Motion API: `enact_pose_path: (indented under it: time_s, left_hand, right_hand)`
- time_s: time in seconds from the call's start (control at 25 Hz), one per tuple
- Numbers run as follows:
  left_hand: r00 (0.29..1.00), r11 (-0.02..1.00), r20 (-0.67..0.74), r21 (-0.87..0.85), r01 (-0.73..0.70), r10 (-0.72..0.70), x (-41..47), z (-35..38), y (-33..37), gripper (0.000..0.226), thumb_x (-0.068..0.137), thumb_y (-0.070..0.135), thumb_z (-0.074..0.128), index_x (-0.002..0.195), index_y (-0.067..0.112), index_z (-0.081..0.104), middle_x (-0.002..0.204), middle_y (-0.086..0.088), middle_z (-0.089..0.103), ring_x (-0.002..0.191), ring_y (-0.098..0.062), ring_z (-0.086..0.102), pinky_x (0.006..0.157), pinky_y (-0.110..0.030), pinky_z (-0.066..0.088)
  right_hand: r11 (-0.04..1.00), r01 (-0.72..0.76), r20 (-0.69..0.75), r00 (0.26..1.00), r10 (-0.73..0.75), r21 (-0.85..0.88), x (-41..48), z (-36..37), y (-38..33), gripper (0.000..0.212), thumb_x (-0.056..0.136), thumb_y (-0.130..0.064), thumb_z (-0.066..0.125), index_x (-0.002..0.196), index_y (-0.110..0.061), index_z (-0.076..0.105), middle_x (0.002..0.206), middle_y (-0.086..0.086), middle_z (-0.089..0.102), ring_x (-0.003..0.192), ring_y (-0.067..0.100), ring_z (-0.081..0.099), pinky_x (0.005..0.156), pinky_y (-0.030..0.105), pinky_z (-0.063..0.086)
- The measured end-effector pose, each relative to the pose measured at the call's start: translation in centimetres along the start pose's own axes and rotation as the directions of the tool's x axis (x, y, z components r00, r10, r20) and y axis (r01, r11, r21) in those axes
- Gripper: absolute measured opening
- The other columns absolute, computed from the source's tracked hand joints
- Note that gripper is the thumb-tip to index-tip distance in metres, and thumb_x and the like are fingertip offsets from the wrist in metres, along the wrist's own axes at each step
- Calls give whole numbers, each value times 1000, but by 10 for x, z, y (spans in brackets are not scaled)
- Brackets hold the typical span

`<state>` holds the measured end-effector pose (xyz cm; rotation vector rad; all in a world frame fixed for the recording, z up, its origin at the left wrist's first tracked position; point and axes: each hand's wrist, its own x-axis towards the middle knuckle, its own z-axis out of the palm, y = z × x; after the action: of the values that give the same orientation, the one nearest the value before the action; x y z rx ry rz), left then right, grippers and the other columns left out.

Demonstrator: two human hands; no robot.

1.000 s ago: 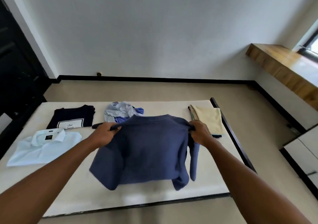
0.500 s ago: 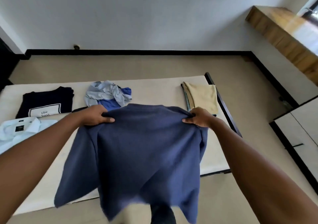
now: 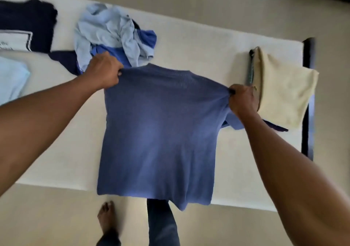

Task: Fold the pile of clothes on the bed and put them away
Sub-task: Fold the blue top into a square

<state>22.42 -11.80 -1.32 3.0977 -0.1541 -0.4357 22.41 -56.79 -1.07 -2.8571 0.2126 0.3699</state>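
A blue t-shirt (image 3: 161, 132) hangs spread flat in front of me over the white bed (image 3: 198, 45), its hem reaching past the near edge. My left hand (image 3: 105, 71) grips its left shoulder and my right hand (image 3: 243, 99) grips its right shoulder. Behind my left hand lies a crumpled pile of light blue and blue clothes (image 3: 111, 32). At the bed's right end sits a folded cream garment (image 3: 282, 92). A dark navy printed t-shirt (image 3: 28, 22) and a pale blue shirt (image 3: 11, 77) lie flat at the left.
The bed's dark frame (image 3: 307, 98) runs along the right end. Beige floor surrounds the bed. My bare foot (image 3: 107, 217) and a jeans leg (image 3: 162, 225) stand on the floor just before the near edge.
The camera tilted down and the wall left the view. The blue t-shirt, earlier bunched and swinging, now hangs stretched flat between both hands, which have moved apart to its shoulders.
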Motion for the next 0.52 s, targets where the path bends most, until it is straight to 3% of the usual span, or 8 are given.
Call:
enact_pose_path:
  time_s: [0.12,0.24,0.36,0.44,0.52]
  left_hand:
    - [984,984,47,-32,173,-172,33,36,5,20,91,21,70,106,11,77,115,-31,58,108,-52,56,85,-52,51]
    - [946,945,60,-60,321,-318,64,53,6,24,88,15,67,106,3,75,112,-33,62,104,-52,62,86,-54,55]
    - [883,873,-34,-172,455,-467,86,68,7,26,89,8,59,107,-6,70,118,-35,59,109,-54,59,91,-55,51]
    - [818,791,-75,-318,522,-570,89,77,2,29,89,10,49,105,-4,69,120,-33,59,113,-50,57,97,-54,47]
    - [776,719,-69,-434,542,-627,88,90,1,33,88,11,43,109,-2,65,123,-31,59,118,-46,55,100,-51,42]
  right_hand:
    - [997,-55,87,995,50,54,45,37,-10,31,74,-3,54,93,-13,76,92,17,73,90,38,69,71,33,51]
    - [959,-185,162,975,152,216,88,48,-26,38,60,2,63,93,-13,76,81,8,72,79,23,71,68,27,55]
    - [910,-158,42,987,154,383,108,63,-35,42,59,-3,57,95,-14,76,83,8,75,80,24,71,75,38,60]
    - [904,-54,22,999,50,424,111,77,-34,48,69,-4,47,107,-12,76,97,9,76,93,23,70,82,21,55]
    - [893,-8,81,996,-32,450,105,89,-30,63,79,3,41,134,-16,67,129,6,70,120,15,63,89,-3,37]
